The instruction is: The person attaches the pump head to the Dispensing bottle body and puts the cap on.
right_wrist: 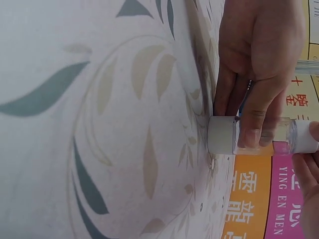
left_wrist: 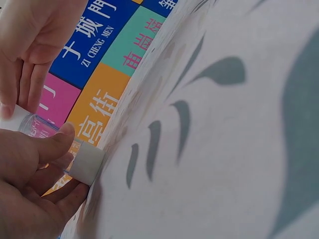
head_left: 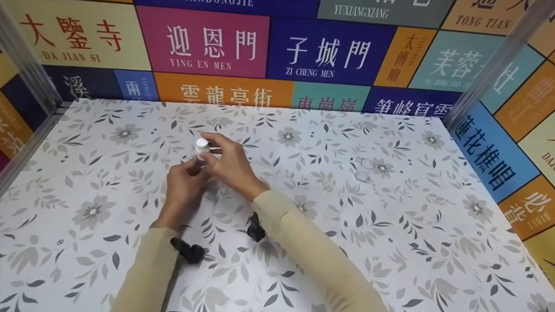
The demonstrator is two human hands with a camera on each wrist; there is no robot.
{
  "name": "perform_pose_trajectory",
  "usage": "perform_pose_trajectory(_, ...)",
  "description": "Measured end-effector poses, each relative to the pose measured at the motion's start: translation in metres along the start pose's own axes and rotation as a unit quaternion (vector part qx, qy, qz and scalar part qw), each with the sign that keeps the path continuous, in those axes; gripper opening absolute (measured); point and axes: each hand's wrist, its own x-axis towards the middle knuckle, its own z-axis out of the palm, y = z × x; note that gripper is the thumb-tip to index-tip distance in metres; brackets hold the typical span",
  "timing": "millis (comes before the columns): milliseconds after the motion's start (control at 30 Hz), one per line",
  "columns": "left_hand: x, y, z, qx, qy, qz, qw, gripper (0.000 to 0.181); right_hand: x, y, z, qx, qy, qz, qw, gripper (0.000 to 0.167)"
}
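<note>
A small clear bottle (right_wrist: 276, 142) stands upright on the tabletop, with a white cap (head_left: 202, 143) and a white base (left_wrist: 87, 163). My left hand (head_left: 185, 183) pinches its clear lower body between thumb and fingers, just above the base. From the right, my right hand (head_left: 231, 166) grips the white cap with thumb and fingertips. In the right wrist view only part of my right hand (right_wrist: 310, 174) shows, at the edge. A clear, glass-like piece (head_left: 364, 170) rests on the table to the right, apart from both hands; its exact kind is unclear.
A white table cover (head_left: 398, 267) printed with grey leaves and flowers spreads under everything. Panels with coloured blocks of lettering (head_left: 202, 41) rise behind and at both sides. Black wrist cameras (head_left: 191, 252) are worn at both sleeves.
</note>
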Motion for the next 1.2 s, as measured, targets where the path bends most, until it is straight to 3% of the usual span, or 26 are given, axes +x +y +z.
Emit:
perform_pose_trajectory(200,0.0011,0.0001,0.0018,0.029,0.032,0.029,0.9987,0.024,0.0004,0.0009,0.0008,-0.022,0.012,-0.011,0.9996,0.042)
perform_pose_trajectory(400,0.0012,-0.0007,0.0018,0.023,0.021,0.023,0.9992,0.024,0.0021,0.0006,-0.0017,-0.056,0.002,-0.017,0.9983,0.043)
perform_pose_trajectory(567,0.0008,-0.0006,0.0000,0.017,0.007,0.006,0.9998,0.033,0.0034,0.0001,-0.0026,-0.040,-0.023,-0.023,0.9987,0.049)
perform_pose_trajectory(700,0.0011,-0.0007,-0.0006,0.018,0.007,0.008,0.9998,0.033,0.0030,-0.0014,-0.0022,-0.034,-0.031,-0.018,0.9988,0.051)
perform_pose_trajectory(1200,0.0004,0.0011,0.0041,0.044,0.053,0.049,0.9964,0.020,0.0019,-0.0007,0.0006,-0.076,0.009,-0.044,0.9961,0.042)
